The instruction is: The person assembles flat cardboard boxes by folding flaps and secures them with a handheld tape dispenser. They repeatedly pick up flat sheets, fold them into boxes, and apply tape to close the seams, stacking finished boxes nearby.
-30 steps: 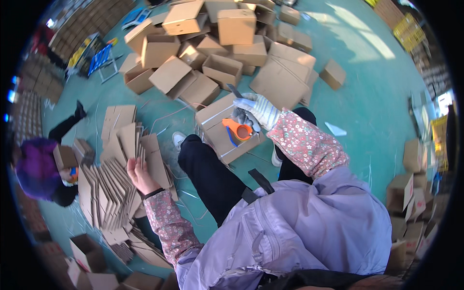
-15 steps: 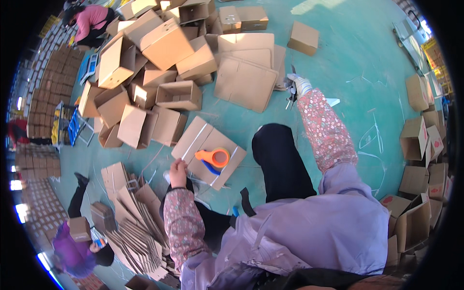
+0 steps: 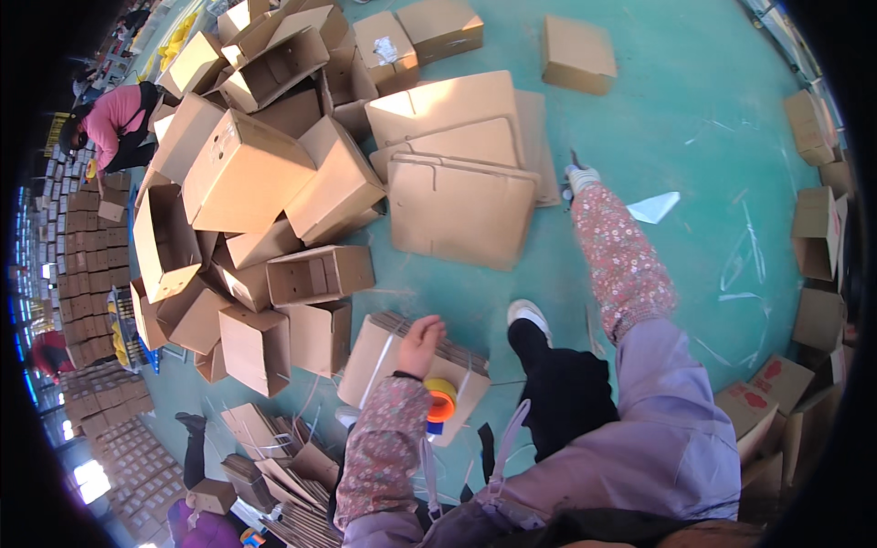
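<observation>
Left hand (image 3: 420, 349), fingers loosely curled on nothing, hangs over a strapped stack (image 3: 362, 358), best steadied palm-flat; the farther right hand (image 3: 583, 180) is too small to tell its fingers' state.

This looks like a carton workshop or warehouse: a smooth green floor (image 3: 703, 256), a heap of open brown cardboard boxes (image 3: 242, 178) at ten o'clock, a strapped bundle of flat brown cardboard (image 3: 364, 361) near six, stacked brown cartons (image 3: 87, 274) at nine.
</observation>
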Available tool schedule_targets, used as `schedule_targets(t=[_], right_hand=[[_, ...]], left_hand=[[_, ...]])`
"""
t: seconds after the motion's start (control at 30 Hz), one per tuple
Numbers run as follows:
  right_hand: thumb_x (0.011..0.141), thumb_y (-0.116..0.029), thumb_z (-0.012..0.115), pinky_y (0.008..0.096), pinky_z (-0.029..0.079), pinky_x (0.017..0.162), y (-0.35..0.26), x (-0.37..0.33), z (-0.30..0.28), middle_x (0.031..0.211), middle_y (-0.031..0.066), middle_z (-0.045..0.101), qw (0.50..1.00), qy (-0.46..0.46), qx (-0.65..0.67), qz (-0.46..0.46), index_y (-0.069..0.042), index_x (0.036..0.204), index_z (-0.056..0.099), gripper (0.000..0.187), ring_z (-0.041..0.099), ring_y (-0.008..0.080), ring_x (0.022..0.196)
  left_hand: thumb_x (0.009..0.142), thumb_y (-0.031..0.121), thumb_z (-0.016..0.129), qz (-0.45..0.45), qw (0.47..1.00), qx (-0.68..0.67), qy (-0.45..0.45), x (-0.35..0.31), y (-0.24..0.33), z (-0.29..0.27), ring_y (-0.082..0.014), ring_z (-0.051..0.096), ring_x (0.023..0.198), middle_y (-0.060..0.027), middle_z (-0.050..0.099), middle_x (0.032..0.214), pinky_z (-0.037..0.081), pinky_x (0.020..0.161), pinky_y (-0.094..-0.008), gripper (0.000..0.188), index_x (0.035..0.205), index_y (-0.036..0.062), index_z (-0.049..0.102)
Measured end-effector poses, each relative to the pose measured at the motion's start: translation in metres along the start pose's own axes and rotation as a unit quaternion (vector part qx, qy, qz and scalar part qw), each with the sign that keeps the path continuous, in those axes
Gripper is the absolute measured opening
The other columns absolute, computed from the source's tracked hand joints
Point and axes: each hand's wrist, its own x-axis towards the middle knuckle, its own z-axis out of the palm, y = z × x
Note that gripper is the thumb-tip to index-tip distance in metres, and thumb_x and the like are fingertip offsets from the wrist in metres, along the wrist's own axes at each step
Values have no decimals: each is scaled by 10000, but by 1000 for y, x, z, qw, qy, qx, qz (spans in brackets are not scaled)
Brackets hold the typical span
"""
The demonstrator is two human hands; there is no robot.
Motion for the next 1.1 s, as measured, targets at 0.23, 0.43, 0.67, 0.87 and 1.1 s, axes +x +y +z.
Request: schedule_targets(t=[0.23,0.43,0.67,0.87,1.1], right_hand=[[817,-355,545,379,482,704,31,90,46,942,139,639,944,62,-295,-135,-43,1133,559,445,628,281,796],[818,-402,545,359,497,670,29,105,39,863,128,645,982,18,-180,-47,-51,1188,527,510,631,254,668],[866,-416,482,356,484,809,17,92,54,1100,135,597,929,39,-361,-77,-81,1231,503,496,606,268,936],[844,-525,481,341,450,465,12,86,49,769,144,666,988,-33,-144,45,-35,883,643,517,572,211,493],[830,-559,490,267,316,357,40,9,34,459,25,456,932,-322,134,-101,-65,753,622,517,414,137,353]], left_hand=[[907,150,507,14,997,-69,28,111,15,36,-136,594,835,-88,609,977,480,743,-246,282,1140,-9,502],[845,133,563,145,977,108,113,179,38,58,-251,488,1071,-170,447,1207,396,931,-349,465,1253,-20,402],[823,205,584,157,970,148,110,207,49,72,-310,344,1204,-208,286,1328,293,1019,-382,651,1347,-11,264],[828,235,579,157,972,121,128,212,45,70,-310,365,1173,-211,277,1319,307,1002,-374,660,1353,-11,263],[891,328,495,176,912,323,183,219,52,16,-299,399,1033,-225,341,1252,333,952,-367,578,1335,-3,328]])
